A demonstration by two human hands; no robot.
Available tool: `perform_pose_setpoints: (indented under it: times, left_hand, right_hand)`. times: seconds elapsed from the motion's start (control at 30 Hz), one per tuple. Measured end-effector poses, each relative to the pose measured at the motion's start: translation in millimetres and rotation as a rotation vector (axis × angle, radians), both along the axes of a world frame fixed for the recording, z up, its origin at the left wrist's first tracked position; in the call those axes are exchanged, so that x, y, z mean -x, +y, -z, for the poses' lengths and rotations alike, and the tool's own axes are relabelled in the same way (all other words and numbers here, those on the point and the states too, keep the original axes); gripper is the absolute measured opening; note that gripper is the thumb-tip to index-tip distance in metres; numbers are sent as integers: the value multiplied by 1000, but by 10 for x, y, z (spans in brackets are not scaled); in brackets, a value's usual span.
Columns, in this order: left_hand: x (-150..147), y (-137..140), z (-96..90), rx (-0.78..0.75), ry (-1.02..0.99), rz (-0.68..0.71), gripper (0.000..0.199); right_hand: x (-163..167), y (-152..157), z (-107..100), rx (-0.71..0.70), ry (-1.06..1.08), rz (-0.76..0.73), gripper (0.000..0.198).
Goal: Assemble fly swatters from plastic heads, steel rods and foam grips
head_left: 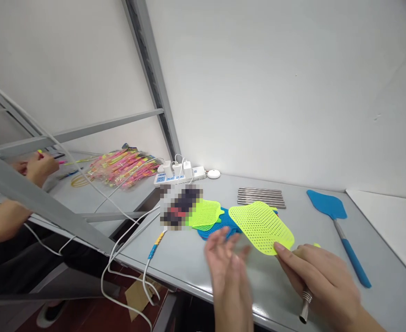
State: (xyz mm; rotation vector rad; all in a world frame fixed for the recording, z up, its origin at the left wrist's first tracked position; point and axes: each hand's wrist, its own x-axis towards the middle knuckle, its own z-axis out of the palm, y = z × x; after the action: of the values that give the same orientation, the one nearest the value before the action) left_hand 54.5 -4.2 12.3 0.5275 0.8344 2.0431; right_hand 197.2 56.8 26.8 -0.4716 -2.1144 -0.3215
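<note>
My right hand [322, 281] is closed on a yellow-green perforated fly swatter head [261, 227], its thumb lying over the near edge. A short metal tube [306, 305] sticks out below the same hand; whether it joins the swatter head is hidden. To the left, my left hand [228, 265] is raised over the front of the table with its fingers apart and nothing in them. Behind it lie blue swatter heads [213, 230] and a yellow-green head [206, 213]. A row of several metal tubes [261, 197] lies near the wall.
A blue swatter with a handle [341, 240] lies at the right. A power strip [178, 176] with plugs and a white round device [213, 174] stand at the back. Cables [115, 249] hang over the left edge. Beyond the metal frame [147, 55], another person's hand [40, 168] works near bagged items [123, 166].
</note>
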Motion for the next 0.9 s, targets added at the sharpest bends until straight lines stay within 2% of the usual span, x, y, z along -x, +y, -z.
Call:
perform_pose_setpoints:
  times: [0.03,0.1,0.13,0.2,0.27,0.33,0.4,0.47,0.57,0.63,0.7,0.8,0.9]
  left_hand:
    - [-80,-1,-33,16,-174,197,44]
    - [-168,2,-89,47,-383,559,61]
    - [-177,9,-108,65,-424,680,62]
    - [-140,41,-123,134,-441,763,50]
    - [-68,89,-110,199,-412,661,36]
    - [4,139,-86,211,-343,485,31]
    - [60,177,-64,188,-251,350,30]
    - [90,202,-45,186,-211,278,29]
    - [81,216,-13,220,-254,253,32]
    - [37,209,11,227,-272,256,34]
    - [-29,189,29,221,-271,269,36]
    - [-136,148,35,206,-234,283,39]
    - [-216,121,30,211,-175,301,43]
  right_hand:
    - [-2,-6,-10,0,-29,-25,43]
    - [2,-20,-4,-5,-118,-67,41]
    - [2,-26,14,-12,-172,-76,40]
    - [-21,-35,79,-21,-273,-68,39]
    - [-86,-36,166,18,-340,-36,39]
    - [-180,-36,249,91,-342,-7,40]
    - [-262,-42,306,147,-269,34,39]
    - [-296,-53,329,166,-173,98,34]
    - [-250,-65,307,178,-85,207,5]
    - [-191,-61,275,196,-94,264,28]
    - [-142,-48,244,248,-136,326,39]
    - [-100,-29,220,304,-174,423,37]
    - [-87,-18,225,294,-199,470,32]
